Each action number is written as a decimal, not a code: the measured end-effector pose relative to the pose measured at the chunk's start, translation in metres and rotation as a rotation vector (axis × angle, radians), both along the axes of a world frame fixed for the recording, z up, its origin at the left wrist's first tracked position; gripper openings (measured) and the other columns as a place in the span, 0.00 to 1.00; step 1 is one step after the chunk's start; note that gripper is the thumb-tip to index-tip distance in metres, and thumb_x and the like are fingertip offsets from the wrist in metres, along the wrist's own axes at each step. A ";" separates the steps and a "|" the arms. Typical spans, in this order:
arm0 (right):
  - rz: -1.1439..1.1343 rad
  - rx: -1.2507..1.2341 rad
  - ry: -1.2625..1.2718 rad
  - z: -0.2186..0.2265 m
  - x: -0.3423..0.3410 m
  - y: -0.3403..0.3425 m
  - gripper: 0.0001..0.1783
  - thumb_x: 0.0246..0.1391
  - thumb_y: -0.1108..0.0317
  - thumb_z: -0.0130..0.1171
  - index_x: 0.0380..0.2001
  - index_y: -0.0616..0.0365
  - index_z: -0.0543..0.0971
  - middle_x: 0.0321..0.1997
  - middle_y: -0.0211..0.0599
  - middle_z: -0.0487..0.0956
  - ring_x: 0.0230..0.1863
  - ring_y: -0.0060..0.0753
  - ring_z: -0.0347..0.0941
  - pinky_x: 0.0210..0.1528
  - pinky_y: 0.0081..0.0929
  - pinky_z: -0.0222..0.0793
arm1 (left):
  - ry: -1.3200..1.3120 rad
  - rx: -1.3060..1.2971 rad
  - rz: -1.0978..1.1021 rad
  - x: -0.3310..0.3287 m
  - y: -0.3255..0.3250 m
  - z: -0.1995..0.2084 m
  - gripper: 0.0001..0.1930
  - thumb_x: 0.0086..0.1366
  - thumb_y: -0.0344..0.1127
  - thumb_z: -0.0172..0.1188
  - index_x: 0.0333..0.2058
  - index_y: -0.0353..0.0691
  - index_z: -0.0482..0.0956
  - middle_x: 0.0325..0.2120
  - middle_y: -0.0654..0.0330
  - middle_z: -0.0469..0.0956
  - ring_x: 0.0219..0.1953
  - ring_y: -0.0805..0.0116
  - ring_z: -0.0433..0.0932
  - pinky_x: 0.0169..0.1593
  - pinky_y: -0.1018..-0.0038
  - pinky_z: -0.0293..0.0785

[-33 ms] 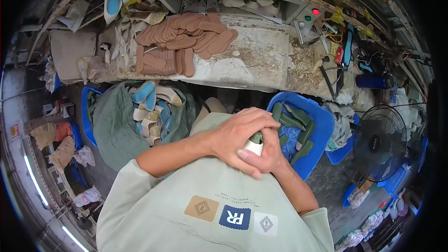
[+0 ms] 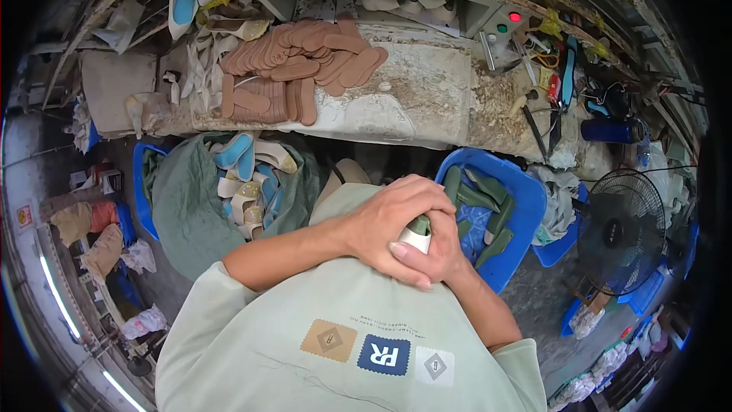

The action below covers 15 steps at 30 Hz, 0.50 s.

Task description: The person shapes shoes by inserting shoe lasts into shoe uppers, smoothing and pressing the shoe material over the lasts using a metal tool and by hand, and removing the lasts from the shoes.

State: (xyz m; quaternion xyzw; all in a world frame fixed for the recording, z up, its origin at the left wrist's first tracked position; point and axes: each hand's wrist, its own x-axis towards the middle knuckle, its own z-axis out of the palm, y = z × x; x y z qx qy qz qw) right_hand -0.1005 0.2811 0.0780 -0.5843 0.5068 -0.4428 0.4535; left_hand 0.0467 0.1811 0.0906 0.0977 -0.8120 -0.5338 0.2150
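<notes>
In front of my belly both hands are wrapped round a white shoe [image 2: 414,239], with a green shoe last [image 2: 418,224] showing in its opening. Most of the shoe is hidden by my fingers. My left hand [image 2: 396,210] lies across the top, its fingers overlapping those of the other hand. From the right side my right hand [image 2: 442,248] closes on the shoe, its thumb pressed along the white part. Just beyond it, a blue basket [image 2: 526,221] holds several green shoe lasts [image 2: 499,217].
Light-coloured sandals [image 2: 248,198] lie on green cloth [image 2: 187,214] at the left. The worn workbench [image 2: 435,99] ahead carries a heap of brown insoles [image 2: 290,69] and, at its right, tools [image 2: 534,126]. A black fan [image 2: 619,233] stands right. White shoes [image 2: 412,4] fill the shelf.
</notes>
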 end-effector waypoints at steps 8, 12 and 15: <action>-0.123 0.149 -0.176 -0.004 0.003 0.000 0.21 0.42 0.58 0.65 0.33 0.65 0.77 0.35 0.44 0.76 0.38 0.39 0.70 0.45 0.32 0.67 | 0.042 0.053 0.005 -0.006 -0.008 -0.005 0.44 0.35 0.55 0.79 0.48 0.31 0.76 0.49 0.49 0.76 0.52 0.51 0.75 0.55 0.60 0.71; -0.538 -0.277 -0.228 0.011 0.010 -0.022 0.22 0.52 0.51 0.56 0.34 0.63 0.71 0.36 0.45 0.74 0.43 0.42 0.72 0.54 0.44 0.66 | 0.155 0.359 0.776 0.010 -0.016 -0.040 0.55 0.50 0.68 0.64 0.67 0.35 0.56 0.61 0.45 0.66 0.61 0.53 0.69 0.65 0.59 0.60; -0.584 -0.265 -0.608 0.027 0.016 -0.021 0.26 0.56 0.44 0.53 0.36 0.59 0.66 0.50 0.51 0.70 0.52 0.45 0.69 0.65 0.51 0.61 | 0.304 1.265 0.695 0.018 -0.025 -0.056 0.54 0.59 0.81 0.41 0.69 0.39 0.51 0.62 0.41 0.65 0.61 0.49 0.70 0.65 0.54 0.63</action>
